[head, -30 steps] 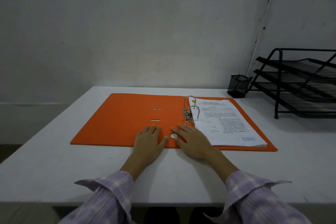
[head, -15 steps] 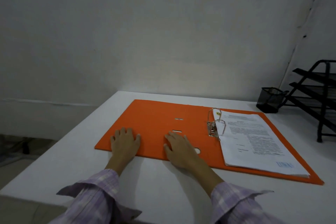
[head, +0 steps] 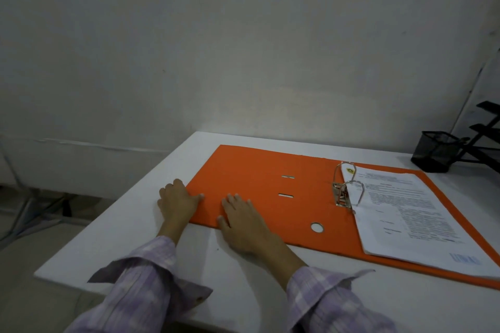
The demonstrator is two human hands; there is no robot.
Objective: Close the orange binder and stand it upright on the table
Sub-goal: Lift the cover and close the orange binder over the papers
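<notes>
The orange binder (head: pixel 251 173) lies wide open and flat on the white table (head: pixel 270 292). Its metal rings (head: pixel 347 188) stand up in the middle, with a stack of printed paper (head: pixel 411 213) filed on the right half. My left hand (head: pixel 177 201) rests at the left edge of the open cover, fingers over the rim. My right hand (head: pixel 243 222) lies flat on the cover's near edge, fingers spread. Neither hand has lifted the cover.
A black mesh pen cup (head: pixel 434 154) stands at the back right, beside a black wire paper tray (head: pixel 484 138). The table's left edge and corner (head: pixel 81 246) drop off close to my left arm. A grey wall rises behind the table.
Both hands have slid left along the binder's near edge, my left hand reaching the cover's left rim. The view has swung left, so the binder sits further right.
</notes>
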